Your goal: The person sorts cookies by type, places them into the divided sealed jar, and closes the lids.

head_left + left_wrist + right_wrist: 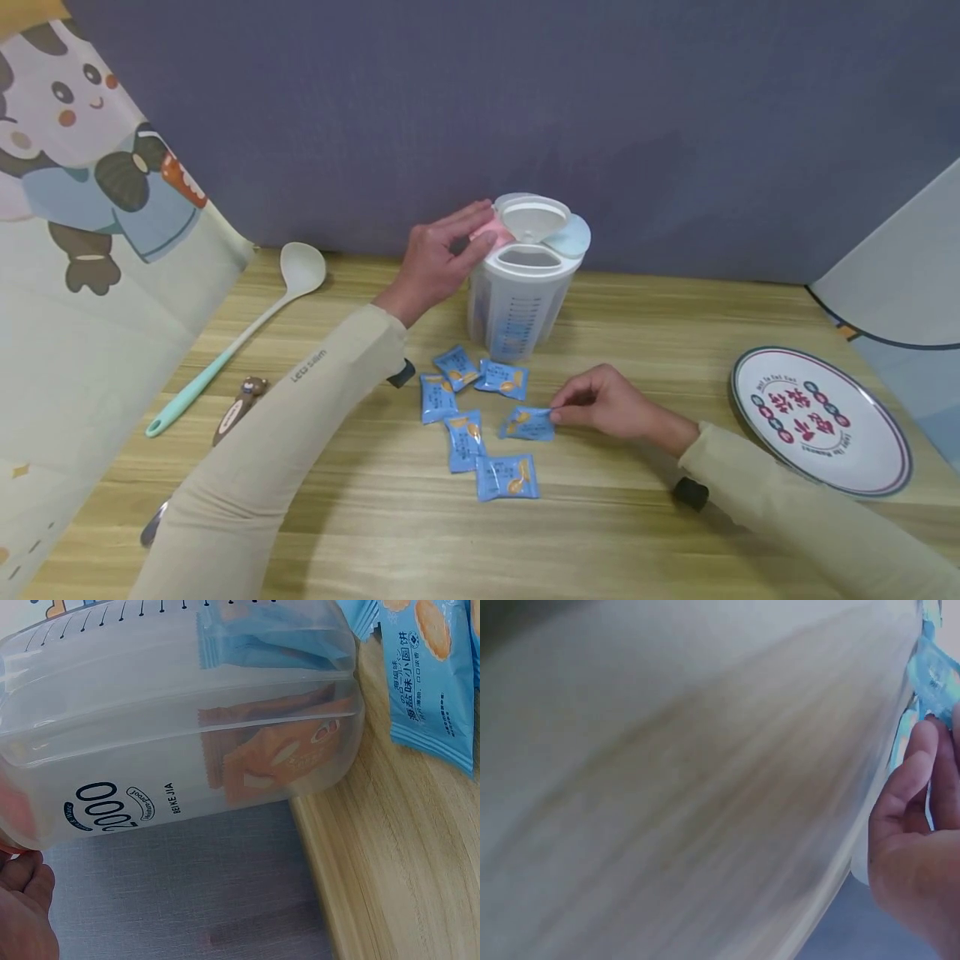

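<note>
On the container (517, 312), left hand (438, 260) lay straight-fingered; near it, right hand (609, 406) pinched a probably fragile packet (527, 425) by its safer edge.

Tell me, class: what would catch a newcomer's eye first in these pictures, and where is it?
First, probably, the bright blue packets on the wooden table, one pinched by the right hand. Just behind them stands the clear container, the left hand at its pink lid. The white plate with red lettering lies far right.
</note>
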`<control>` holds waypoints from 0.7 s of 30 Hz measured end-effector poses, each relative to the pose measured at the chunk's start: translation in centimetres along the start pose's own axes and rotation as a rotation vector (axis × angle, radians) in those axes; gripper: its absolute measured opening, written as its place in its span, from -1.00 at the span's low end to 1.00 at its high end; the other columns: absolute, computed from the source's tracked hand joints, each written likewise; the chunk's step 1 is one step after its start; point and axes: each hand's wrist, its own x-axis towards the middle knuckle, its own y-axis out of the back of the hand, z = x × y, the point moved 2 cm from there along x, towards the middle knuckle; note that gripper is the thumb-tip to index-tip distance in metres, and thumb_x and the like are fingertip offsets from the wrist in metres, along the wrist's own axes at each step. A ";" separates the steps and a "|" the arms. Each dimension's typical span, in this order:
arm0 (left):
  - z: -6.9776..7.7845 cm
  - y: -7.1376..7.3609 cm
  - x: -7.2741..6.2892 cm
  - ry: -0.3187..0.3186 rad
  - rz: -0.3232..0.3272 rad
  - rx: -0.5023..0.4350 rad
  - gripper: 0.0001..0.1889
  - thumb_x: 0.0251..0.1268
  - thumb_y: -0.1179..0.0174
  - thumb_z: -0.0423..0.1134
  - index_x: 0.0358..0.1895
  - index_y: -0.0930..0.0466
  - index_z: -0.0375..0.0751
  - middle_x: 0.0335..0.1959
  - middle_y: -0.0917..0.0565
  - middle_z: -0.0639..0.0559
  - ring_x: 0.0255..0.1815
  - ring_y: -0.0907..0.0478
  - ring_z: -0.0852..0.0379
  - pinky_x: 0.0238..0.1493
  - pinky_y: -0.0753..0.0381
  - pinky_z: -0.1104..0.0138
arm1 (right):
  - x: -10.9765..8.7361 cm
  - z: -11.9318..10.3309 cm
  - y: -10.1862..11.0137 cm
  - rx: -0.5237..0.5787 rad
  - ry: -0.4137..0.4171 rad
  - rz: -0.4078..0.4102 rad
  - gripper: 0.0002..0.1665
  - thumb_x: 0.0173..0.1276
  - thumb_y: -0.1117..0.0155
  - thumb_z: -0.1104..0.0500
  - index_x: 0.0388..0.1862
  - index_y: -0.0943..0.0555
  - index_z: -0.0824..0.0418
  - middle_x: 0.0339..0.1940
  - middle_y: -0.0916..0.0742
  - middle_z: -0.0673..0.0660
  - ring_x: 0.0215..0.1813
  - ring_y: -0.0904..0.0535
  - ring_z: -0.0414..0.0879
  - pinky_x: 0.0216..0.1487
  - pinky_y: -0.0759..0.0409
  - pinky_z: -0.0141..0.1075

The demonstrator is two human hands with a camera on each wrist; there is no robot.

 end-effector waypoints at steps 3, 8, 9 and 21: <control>0.0 0.0 0.0 0.000 -0.007 0.006 -0.60 0.35 -0.16 -0.17 0.19 -0.50 -0.27 0.24 -0.46 -0.04 0.24 -0.37 0.20 0.24 -0.28 0.41 | -0.3 -0.2 0.3 0.009 0.037 0.013 -0.93 0.10 -0.43 0.38 -0.39 -0.72 0.34 -0.42 -0.74 0.23 -0.42 -0.63 -0.16 -0.43 -0.61 -0.34; 0.0 0.0 -0.1 0.001 -0.014 0.009 -0.59 0.36 -0.15 -0.16 0.19 -0.50 -0.28 0.25 -0.45 -0.03 0.25 -0.37 0.19 0.24 -0.28 0.41 | -0.7 -1.3 1.0 0.022 0.113 0.025 -0.90 0.12 -0.37 0.46 -0.37 -0.71 0.35 -0.44 -0.74 0.19 -0.57 -0.48 -0.29 -0.67 -0.43 -0.40; 0.0 0.0 -0.1 0.000 -0.014 0.009 -0.59 0.36 -0.15 -0.16 0.19 -0.50 -0.28 0.25 -0.45 -0.03 0.25 -0.37 0.19 0.24 -0.28 0.40 | -0.7 -1.5 1.2 0.025 0.119 0.027 -0.90 0.12 -0.37 0.47 -0.37 -0.71 0.34 -0.43 -0.74 0.19 -0.58 -0.45 -0.29 -0.69 -0.39 -0.41; 0.1 0.1 -0.1 0.015 -0.019 -0.001 -0.59 0.37 -0.15 -0.14 0.21 -0.49 -0.24 0.25 -0.45 -0.01 0.25 -0.35 0.22 0.24 -0.28 0.40 | -1.0 -3.5 3.7 0.101 0.215 0.057 -0.82 0.10 -0.30 0.58 -0.34 -0.70 0.41 -0.40 -0.72 0.22 -0.42 -0.56 -0.16 -0.55 -0.51 -0.40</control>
